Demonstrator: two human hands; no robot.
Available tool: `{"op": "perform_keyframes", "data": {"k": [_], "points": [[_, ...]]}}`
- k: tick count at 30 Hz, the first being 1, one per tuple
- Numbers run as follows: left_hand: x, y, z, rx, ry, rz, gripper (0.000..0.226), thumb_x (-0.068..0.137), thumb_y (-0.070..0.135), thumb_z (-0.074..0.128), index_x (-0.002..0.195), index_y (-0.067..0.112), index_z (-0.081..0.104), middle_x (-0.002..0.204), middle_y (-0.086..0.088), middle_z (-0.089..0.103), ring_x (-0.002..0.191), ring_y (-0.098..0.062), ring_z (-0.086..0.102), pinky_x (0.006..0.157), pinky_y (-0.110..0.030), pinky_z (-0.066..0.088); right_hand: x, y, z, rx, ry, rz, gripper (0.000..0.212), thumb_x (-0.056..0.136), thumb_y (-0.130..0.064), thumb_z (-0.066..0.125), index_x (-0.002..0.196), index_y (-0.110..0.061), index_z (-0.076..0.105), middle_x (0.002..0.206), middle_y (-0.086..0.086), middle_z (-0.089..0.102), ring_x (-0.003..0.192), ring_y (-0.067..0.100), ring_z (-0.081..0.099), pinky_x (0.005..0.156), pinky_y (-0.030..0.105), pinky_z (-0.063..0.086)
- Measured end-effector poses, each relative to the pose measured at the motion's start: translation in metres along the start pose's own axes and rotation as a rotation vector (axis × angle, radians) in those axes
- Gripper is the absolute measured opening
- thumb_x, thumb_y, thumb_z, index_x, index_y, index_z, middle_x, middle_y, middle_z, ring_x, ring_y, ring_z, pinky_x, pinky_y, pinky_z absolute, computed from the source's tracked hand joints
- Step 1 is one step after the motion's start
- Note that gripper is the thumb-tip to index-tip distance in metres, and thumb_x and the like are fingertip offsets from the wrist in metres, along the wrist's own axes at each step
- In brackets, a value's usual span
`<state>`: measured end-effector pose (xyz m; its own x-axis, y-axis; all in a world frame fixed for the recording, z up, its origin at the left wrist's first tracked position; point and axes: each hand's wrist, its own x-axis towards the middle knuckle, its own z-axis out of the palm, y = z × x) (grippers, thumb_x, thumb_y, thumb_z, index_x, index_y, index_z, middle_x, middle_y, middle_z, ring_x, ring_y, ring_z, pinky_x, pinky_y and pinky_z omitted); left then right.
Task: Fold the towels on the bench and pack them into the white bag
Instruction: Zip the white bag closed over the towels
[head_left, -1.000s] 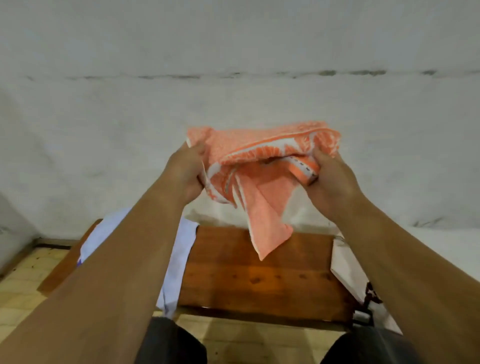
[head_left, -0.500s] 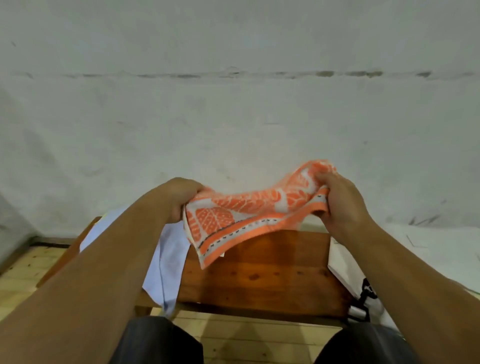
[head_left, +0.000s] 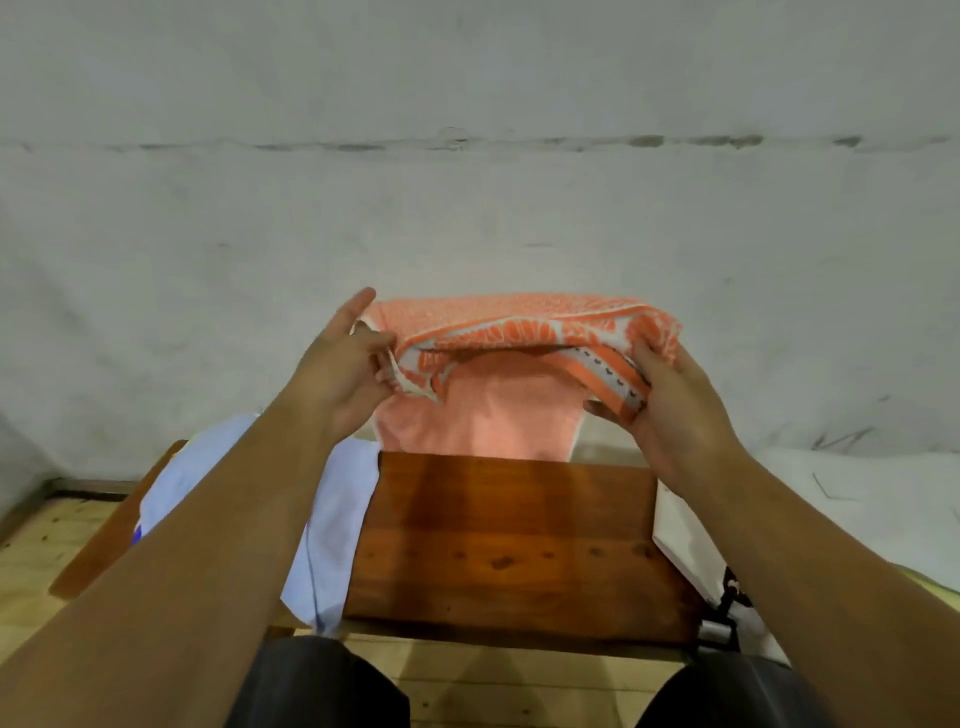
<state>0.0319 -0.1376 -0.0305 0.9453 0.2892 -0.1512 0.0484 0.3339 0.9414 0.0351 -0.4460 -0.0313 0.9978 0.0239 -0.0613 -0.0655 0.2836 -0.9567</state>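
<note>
The counter (head_left: 509, 545) runs left to right, its far edge close to a pale wall and its near edge just ahead of the person's knees. Bare wood shows across its middle, between a pale blue towel (head_left: 337, 519) on the left part, which drapes over the near edge, and the white bag (head_left: 675, 530) at the right end.

The orange towel (head_left: 498, 415) is in the air above the far edge, stretched between both hands, with its loose lower part hanging down to that edge. The left hand (head_left: 337, 379) pinches the towel's left end between thumb and curled fingers, with the forefinger (head_left: 358, 309) pointing straight out past the cloth. The right hand (head_left: 675, 410) has its fingers wrapped round the bunched right end, thumb on top.

In view are two towels, one held and one lying on the counter, as well as one bag and two hands.
</note>
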Motion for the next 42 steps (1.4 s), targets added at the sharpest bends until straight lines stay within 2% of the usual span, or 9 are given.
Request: {"op": "perform_keyframes", "data": {"k": [4, 9, 15, 21, 25, 28, 32, 37, 42], "points": [[-0.017, -0.013, -0.005, 0.309, 0.064, -0.080, 0.042, 0.100, -0.002, 0.043, 0.130, 0.020, 0.062, 0.089, -0.016, 0.067, 0.054, -0.019, 0.058, 0.055, -0.030, 0.052, -0.014, 0.014, -0.007, -0.047, 0.005, 0.012, 0.026, 0.102, -0.032, 0.059, 0.123, -0.020, 0.069, 0.110, 0.009, 0.076, 0.100, 0.028, 0.074, 0.085, 0.049, 0.060], [-0.065, -0.049, -0.034, 0.711, -0.131, -0.352, 0.016, 0.103, 0.017, 0.055, 0.111, 0.017, 0.069, 0.082, -0.022, 0.073, 0.069, -0.027, 0.067, 0.062, -0.034, 0.057, -0.054, 0.056, -0.035, -0.282, 0.146, 0.034, 0.012, 0.096, -0.029, 0.067, 0.098, -0.022, 0.077, 0.094, 0.004, 0.079, 0.089, 0.023, 0.076, 0.091, 0.050, 0.058], [-0.120, -0.111, -0.058, 0.771, -0.125, -0.495, 0.018, 0.099, 0.009, 0.055, 0.112, 0.006, 0.068, 0.062, -0.009, 0.062, 0.046, -0.014, 0.055, 0.044, -0.021, 0.043, -0.118, 0.117, -0.069, -0.482, 0.156, 0.141, 0.024, 0.095, -0.024, 0.068, 0.118, -0.017, 0.070, 0.089, -0.001, 0.077, 0.070, 0.006, 0.073, 0.061, 0.025, 0.057], [-0.161, -0.156, -0.077, 0.693, -0.011, -0.574, 0.024, 0.091, 0.006, 0.056, 0.087, 0.017, 0.077, 0.087, -0.017, 0.070, 0.084, -0.028, 0.065, 0.083, -0.038, 0.055, -0.148, 0.150, -0.097, -0.605, 0.002, 0.238, 0.063, 0.098, -0.024, 0.066, 0.147, -0.049, 0.036, 0.097, -0.003, 0.075, 0.060, 0.011, 0.070, 0.046, 0.025, 0.050], [-0.185, -0.173, -0.085, 0.844, -0.071, -0.504, 0.042, 0.098, 0.008, 0.040, 0.082, 0.019, 0.077, 0.089, -0.009, 0.073, 0.085, -0.022, 0.068, 0.081, -0.033, 0.054, -0.167, 0.159, -0.112, -0.600, -0.140, 0.380, 0.026, 0.096, -0.020, 0.069, 0.116, -0.037, 0.073, 0.080, 0.010, 0.073, 0.048, 0.023, 0.057, 0.050, 0.034, 0.052], [-0.198, -0.172, -0.091, 0.893, -0.141, -0.475, 0.037, 0.101, 0.011, 0.040, 0.092, 0.014, 0.076, 0.093, -0.011, 0.073, 0.082, -0.017, 0.068, 0.075, -0.027, 0.052, -0.178, 0.159, -0.121, -0.599, -0.170, 0.440, 0.010, 0.092, -0.014, 0.073, 0.096, -0.018, 0.081, 0.094, 0.012, 0.076, 0.062, 0.028, 0.070, 0.061, 0.043, 0.060], [-0.212, -0.165, -0.109, 0.881, -0.192, -0.551, 0.027, 0.098, 0.020, 0.052, 0.091, 0.023, 0.078, 0.099, -0.006, 0.076, 0.099, -0.026, 0.072, 0.097, -0.046, 0.054, -0.182, 0.151, -0.131, -0.411, -0.193, 0.575, 0.016, 0.092, -0.010, 0.071, 0.108, -0.006, 0.073, 0.109, 0.015, 0.075, 0.093, 0.031, 0.075, 0.084, 0.052, 0.061], [-0.224, -0.147, -0.106, 0.368, -0.029, -0.483, 0.038, 0.102, -0.002, 0.038, 0.107, 0.005, 0.075, 0.106, -0.022, 0.074, 0.100, -0.038, 0.072, 0.086, -0.049, 0.060, -0.189, 0.136, -0.137, 0.025, -0.393, 0.548, 0.046, 0.087, 0.003, 0.058, 0.133, -0.003, 0.057, 0.133, 0.017, 0.066, 0.126, 0.028, 0.062, 0.098, 0.046, 0.054], [-0.226, -0.140, -0.105, 0.386, -0.082, -0.253, 0.044, 0.091, -0.009, 0.060, 0.124, 0.020, 0.066, 0.113, -0.007, 0.075, 0.105, -0.028, 0.072, 0.093, -0.048, 0.056, -0.190, 0.138, -0.136, -0.344, -0.253, 0.282, 0.041, 0.091, 0.010, 0.063, 0.124, -0.013, 0.061, 0.119, 0.005, 0.073, 0.118, 0.020, 0.067, 0.096, 0.047, 0.055]]}}
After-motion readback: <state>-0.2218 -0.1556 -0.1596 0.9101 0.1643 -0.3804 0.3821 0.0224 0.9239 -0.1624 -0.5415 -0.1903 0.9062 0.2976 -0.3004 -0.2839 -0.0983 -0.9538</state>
